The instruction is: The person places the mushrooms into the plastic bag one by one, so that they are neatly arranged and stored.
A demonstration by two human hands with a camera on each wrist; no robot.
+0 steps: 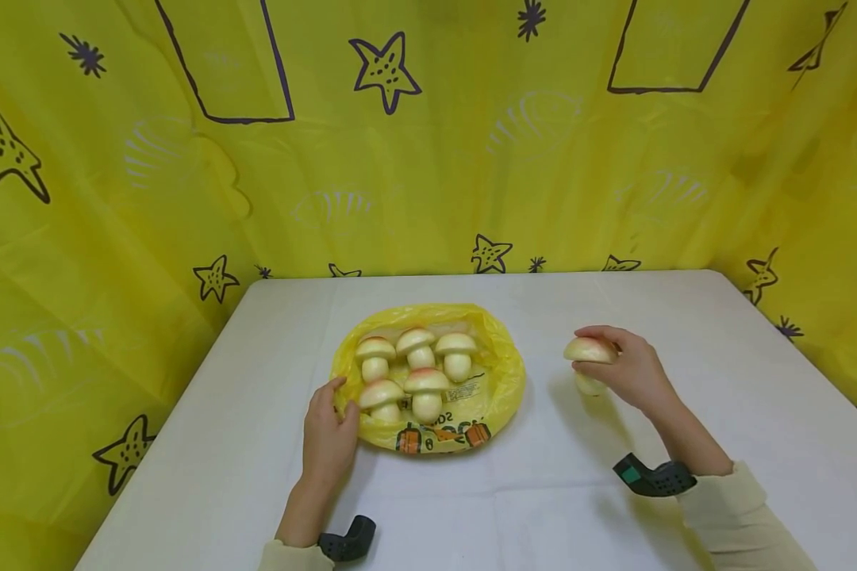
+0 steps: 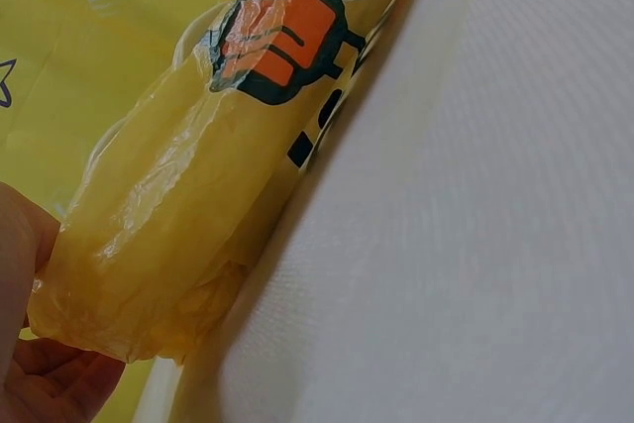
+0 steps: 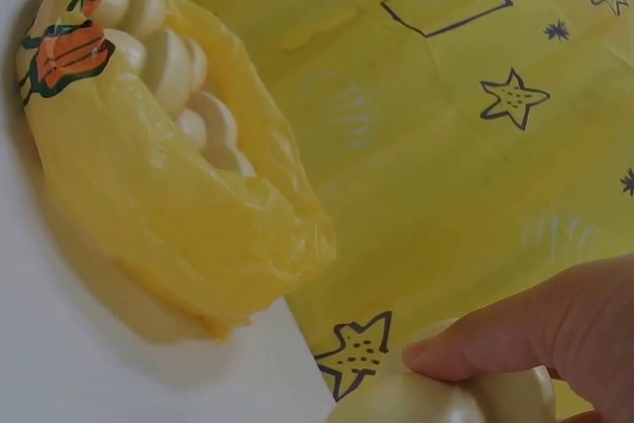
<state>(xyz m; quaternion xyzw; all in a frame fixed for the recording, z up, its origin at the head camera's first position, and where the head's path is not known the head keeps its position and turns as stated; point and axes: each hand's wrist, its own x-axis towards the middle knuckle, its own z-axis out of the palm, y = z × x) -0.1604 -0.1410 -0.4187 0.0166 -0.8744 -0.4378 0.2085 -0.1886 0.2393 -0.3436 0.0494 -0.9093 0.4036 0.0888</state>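
A yellow plastic bag [image 1: 510, 396], its rim folded open, rests on the white table with several cream toy mushrooms [image 1: 427, 382] inside, their caps tinged red. My left hand [image 1: 328, 436] grips the bag's left rim; the left wrist view shows its fingers around the gathered edge of the bag [image 2: 158, 245]. Off to the right of the bag, my right hand [image 1: 632, 369] pinches one more mushroom [image 1: 587, 350] by its cap, stem downward. In the right wrist view the thumb presses on this mushroom [image 3: 416, 398], which is partly cut off by the frame.
The white tabletop [image 1: 471, 515] runs under both arms. Behind it and at the sides hangs a yellow curtain [image 1: 428, 174] with starfish and shell drawings. Dark bands [image 1: 655, 477] sit on both wrists.
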